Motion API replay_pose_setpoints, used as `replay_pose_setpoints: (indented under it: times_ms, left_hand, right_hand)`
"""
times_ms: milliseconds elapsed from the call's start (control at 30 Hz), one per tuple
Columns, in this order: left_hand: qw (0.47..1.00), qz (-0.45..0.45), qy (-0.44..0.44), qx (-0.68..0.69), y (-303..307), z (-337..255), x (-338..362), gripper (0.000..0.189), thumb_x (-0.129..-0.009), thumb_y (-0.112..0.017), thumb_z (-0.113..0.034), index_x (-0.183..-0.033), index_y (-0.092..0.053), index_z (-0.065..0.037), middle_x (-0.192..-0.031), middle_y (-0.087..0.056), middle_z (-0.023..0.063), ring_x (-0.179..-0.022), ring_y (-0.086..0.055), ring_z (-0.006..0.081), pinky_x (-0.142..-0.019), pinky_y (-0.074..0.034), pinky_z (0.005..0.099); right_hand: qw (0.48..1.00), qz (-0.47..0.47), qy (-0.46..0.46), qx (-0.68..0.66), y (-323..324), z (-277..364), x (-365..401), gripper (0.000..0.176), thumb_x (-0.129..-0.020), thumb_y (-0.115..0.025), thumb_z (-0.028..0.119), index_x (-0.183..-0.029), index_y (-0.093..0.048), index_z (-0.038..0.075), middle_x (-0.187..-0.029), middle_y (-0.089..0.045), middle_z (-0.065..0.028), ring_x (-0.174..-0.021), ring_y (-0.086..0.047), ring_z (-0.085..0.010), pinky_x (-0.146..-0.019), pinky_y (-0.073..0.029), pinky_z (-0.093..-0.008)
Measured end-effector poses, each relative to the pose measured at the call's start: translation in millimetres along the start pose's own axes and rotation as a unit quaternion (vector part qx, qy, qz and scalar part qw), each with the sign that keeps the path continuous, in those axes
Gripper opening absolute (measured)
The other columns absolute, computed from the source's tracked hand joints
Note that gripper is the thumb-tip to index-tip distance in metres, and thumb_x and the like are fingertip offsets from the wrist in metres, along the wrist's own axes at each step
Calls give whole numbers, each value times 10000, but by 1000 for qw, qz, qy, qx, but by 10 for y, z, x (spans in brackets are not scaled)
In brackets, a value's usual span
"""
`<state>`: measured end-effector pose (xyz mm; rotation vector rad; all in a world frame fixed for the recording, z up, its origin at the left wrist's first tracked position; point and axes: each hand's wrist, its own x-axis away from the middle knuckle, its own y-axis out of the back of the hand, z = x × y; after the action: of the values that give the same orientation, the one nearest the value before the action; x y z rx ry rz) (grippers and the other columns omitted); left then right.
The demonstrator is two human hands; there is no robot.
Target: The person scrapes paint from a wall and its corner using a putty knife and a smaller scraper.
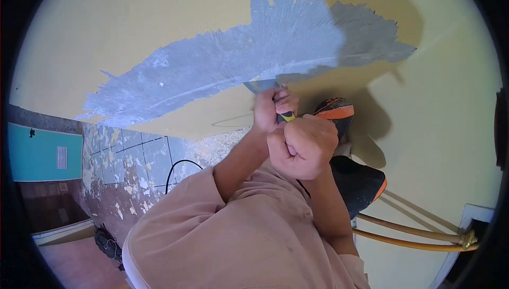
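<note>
Scraper [263,85] on the yellow painted surface [159,29], blade edge right up against the lower border of the big grey scraped patch [254,50], about midway across the yellow. Both hands are on it! The left hand [272,110] is higher up the handle, close behind the blade, fingers wrapped tight around the black-and-yellow grip. The right hand [303,146] sits just below in a closed fist, clamped on the handle's end, the two hands nearly touching. Just behind the hands are two black-and-orange shapes [335,112], and I can't tell what they are. Down by the lower right edge runs a yellow hose [408,230] with a brass fitting. Off to the left there's a flaking tiled area [132,156] with a black cable [177,168] looping over it, and a teal panel [37,151] beyond.
</note>
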<state>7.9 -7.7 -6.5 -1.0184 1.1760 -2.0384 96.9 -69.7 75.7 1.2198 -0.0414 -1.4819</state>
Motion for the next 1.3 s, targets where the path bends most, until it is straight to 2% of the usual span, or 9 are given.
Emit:
replay_pose_setpoints:
  times_ms: [67,100,167,200,367,733,867,1100,1300]
  left_hand:
    - [999,-18,-12,-34,85,-39,-87,70,-804,-354,-24,-831,-413,-50,-605,-320,-10,-444,-300,75,-345,-303,186]
    - [998,-37,-20,-52,129,-70,-83,78,-793,-348,-19,-820,-411,-56,-600,-321,-8,-435,-295,75,-347,-303,187]
    - [994,-46,-53,-90,121,-126,-130,72,-795,-350,-22,-821,-407,-56,-597,-319,-8,-433,-294,74,-344,-297,187]
    - [987,-57,-81,-126,130,-114,-111,66,-796,-351,-24,-822,-402,-57,-593,-317,-9,-431,-293,74,-341,-291,187]
    - [998,-31,-39,-38,51,-77,-52,63,-824,-345,-33,-849,-399,-53,-597,-316,-21,-444,-299,74,-341,-294,191]
    - [998,-46,-26,-22,120,-97,-188,50,-822,-355,-50,-818,-400,-71,-576,-294,-21,-440,-281,71,-346,-277,191]
    - [961,-52,-103,-251,252,-91,-191,83,-798,-369,-31,-737,-370,-87,-573,-301,-20,-432,-278,73,-363,-262,193]
    - [992,-76,-40,-93,302,-13,-173,99,-814,-368,-22,-743,-354,-89,-573,-299,-33,-434,-288,63,-360,-272,190]
    - [992,-81,2,-98,239,267,-262,58,-808,-403,-20,-798,-387,-75,-579,-307,-35,-435,-288,59,-352,-276,186]
  right_hand:
    - [982,-160,67,-77,-121,-129,-15,227,-564,-541,-65,-489,-374,69,-451,-313,-29,-351,-291,-207,-358,-253,-292]
    - [982,-162,65,-79,-106,-115,2,227,-564,-541,-65,-489,-374,69,-451,-313,-29,-351,-291,-207,-358,-253,-292]
    - [997,43,42,43,-19,-65,15,271,-550,-543,-56,-472,-320,76,-448,-285,-39,-346,-278,-196,-359,-242,-291]
    - [990,-98,24,-95,-344,-139,-50,292,-552,-557,-52,-470,-310,81,-448,-290,-46,-355,-304,-195,-364,-237,-295]
    - [997,-12,70,6,-3,-86,127,308,-552,-571,-47,-468,-309,92,-444,-295,-58,-361,-325,-204,-367,-229,-304]
    - [978,-190,58,-56,-216,-178,-15,363,-568,-572,-58,-480,-262,110,-461,-317,-39,-358,-314,-189,-361,-245,-302]
    - [992,-103,28,-70,-289,-187,-13,332,-599,-571,-43,-495,-279,75,-448,-262,-77,-353,-314,-209,-364,-239,-315]
    - [971,-40,-217,-95,126,-274,276,353,-754,-603,48,-514,-345,57,-443,-333,-65,-360,-346,-205,-379,-270,-315]
    - [980,-65,-189,-15,548,10,374,352,-742,-621,52,-518,-350,73,-453,-325,-37,-375,-316,-181,-387,-245,-303]
